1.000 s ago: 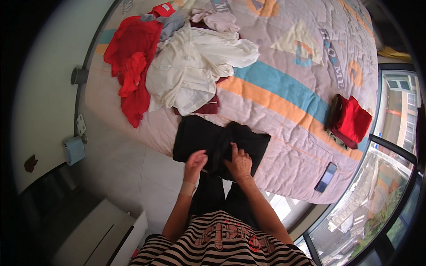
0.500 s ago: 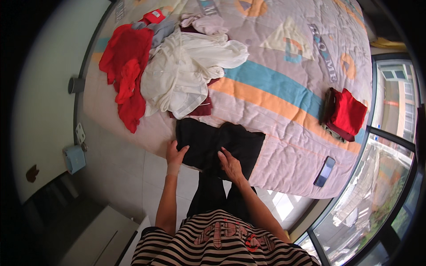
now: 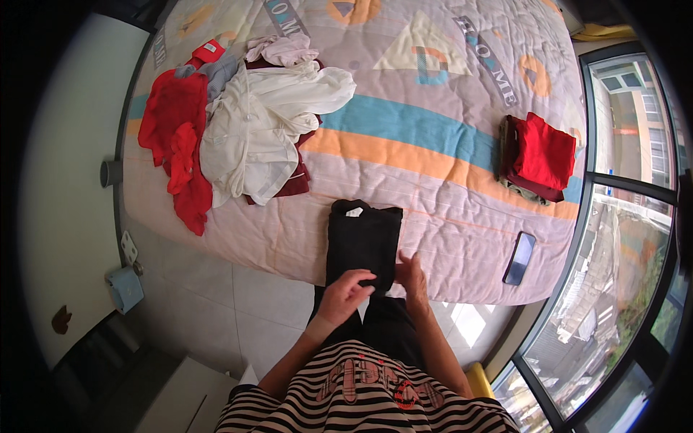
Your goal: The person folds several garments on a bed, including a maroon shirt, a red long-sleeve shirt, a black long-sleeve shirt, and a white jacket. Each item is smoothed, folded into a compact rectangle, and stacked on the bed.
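**Black garment (image 3: 364, 242) folded flat at the quilt's near edge**

I have the black garment in a compact rectangle on the patterned quilt (image 3: 447, 252), a small white label (image 3: 354, 213) showing near its far left corner. From my view, the left hand (image 3: 346, 296) lies over the garment's near edge, fingers partly bent; I can't tell whether it pinches any cloth. The right hand (image 3: 411, 280) stands just beside the near right corner, loosely open and gripping nothing that I can see; contact with the fabric isn't clear to me.

Beyond, to the left, I see a loose heap with a white garment (image 3: 253, 137) and a red garment (image 3: 170, 115). Well off to the right sit a folded stack (image 3: 545, 155), red on top, and a phone (image 3: 519, 258), near a window (image 3: 606, 281).
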The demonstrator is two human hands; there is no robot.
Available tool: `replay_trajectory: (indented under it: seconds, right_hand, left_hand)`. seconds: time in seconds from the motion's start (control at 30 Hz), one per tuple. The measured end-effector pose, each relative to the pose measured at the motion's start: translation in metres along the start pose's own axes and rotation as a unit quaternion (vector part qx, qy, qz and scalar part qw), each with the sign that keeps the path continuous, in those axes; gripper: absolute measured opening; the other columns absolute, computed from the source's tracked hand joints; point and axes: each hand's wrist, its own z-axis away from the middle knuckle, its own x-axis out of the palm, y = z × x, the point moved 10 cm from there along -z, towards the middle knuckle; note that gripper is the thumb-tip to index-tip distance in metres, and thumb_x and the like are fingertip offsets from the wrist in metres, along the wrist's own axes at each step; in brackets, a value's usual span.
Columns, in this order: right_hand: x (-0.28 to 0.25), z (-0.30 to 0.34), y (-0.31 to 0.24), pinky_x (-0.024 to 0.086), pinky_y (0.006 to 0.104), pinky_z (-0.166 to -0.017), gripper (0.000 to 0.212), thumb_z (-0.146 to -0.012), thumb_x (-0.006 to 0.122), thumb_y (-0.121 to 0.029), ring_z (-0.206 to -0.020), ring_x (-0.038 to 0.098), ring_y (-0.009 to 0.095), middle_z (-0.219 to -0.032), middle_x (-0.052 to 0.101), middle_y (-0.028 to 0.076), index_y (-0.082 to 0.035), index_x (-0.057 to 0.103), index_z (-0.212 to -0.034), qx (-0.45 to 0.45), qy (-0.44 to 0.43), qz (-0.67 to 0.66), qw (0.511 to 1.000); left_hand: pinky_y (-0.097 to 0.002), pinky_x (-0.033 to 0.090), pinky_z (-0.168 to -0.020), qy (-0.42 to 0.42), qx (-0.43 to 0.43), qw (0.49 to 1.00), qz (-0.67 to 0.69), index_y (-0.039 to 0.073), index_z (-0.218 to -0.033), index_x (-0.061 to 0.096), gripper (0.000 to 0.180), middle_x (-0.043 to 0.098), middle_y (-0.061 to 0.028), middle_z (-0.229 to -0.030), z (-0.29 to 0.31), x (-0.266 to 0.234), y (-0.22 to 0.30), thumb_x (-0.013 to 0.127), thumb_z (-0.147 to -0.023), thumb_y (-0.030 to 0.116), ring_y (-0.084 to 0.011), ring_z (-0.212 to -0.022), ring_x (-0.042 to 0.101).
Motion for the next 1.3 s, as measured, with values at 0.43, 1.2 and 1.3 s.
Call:
replay_trajectory:
  seconds: [0.43, 1.2, 1.3]
  right_hand:
    - [0.023, -0.034, -0.045, 0.044, 0.0405, -0.081, 0.084, -0.063, 0.074, -0.051, -0.095, 0.053, 0.034, -0.102, 0.057, 0.017, -0.006, 0.042, -0.126, -0.187, 0.120, 0.455, 0.862]
    - [-0.161, 0.005, -0.350, 0.045, 0.0309, -0.092, 0.044, -0.085, 0.059, -0.031, -0.101, 0.058, 0.020, -0.112, 0.059, 0.011, 0.000, 0.052, -0.116, -0.418, 0.008, -0.321, 0.850]
    - [-0.238, -0.056, -0.355, 0.046, 0.0350, -0.089, 0.045, -0.082, 0.064, -0.028, -0.101, 0.058, 0.021, -0.112, 0.058, 0.010, -0.001, 0.052, -0.115, -0.433, 0.072, -0.355, 0.825]
  left_hand:
    - [-0.0221, 0.045, -0.071, 0.144, -0.036, 0.984, 0.094, 0.009, -0.117, 0.056, 0.039, 0.058, -0.0004, -0.085, -0.021, -0.046, -0.074, 0.067, -0.079, 0.011, -0.0076, -0.078, 0.053]
    - [-0.0275, 0.048, -0.063, 0.001, -0.152, 0.937, 0.315, 0.005, -0.113, 0.050, 0.030, 0.061, -0.0148, -0.100, -0.112, 0.023, -0.012, 0.053, -0.088, 0.020, -0.0162, -0.071, 0.058]
    - [-0.0303, 0.048, -0.064, 0.008, -0.189, 0.924, 0.332, 0.006, -0.113, 0.049, 0.030, 0.060, -0.0162, -0.101, -0.094, 0.038, -0.051, 0.052, -0.088, 0.021, -0.0181, -0.071, 0.058]
